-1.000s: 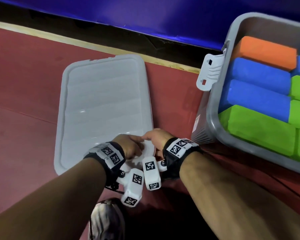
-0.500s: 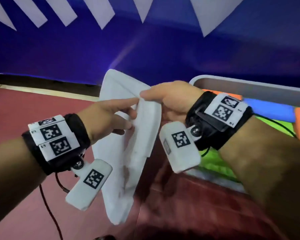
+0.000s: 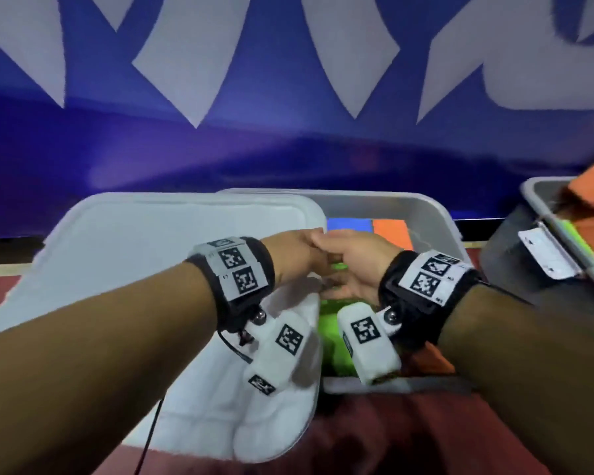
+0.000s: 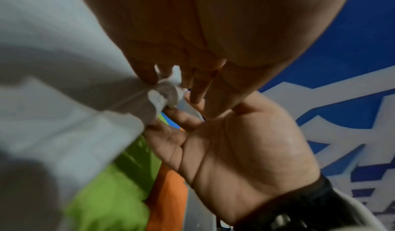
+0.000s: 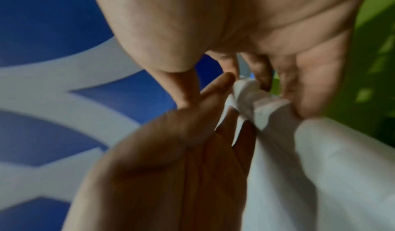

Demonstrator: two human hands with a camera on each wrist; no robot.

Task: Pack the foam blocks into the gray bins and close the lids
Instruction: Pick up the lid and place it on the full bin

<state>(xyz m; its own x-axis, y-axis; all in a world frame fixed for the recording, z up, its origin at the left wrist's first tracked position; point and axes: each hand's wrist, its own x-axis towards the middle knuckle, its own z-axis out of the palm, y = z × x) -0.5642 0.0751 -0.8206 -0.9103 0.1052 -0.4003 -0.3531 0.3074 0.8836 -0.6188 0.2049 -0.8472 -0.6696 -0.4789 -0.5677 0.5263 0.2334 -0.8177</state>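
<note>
- Swinging lid up off the floor, now over packed bin.
- Both hands, left and right, pinching its edge.
- Heading toward closing.

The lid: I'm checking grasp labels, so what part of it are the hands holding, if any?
Both the left hand and right hand pinch the gray lid at its right edge, over the gray bin.

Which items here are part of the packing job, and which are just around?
Job: lid, held by left hand and right hand; gray bin with foam blocks; second bin.
Around: blue wall, red floor.
</note>
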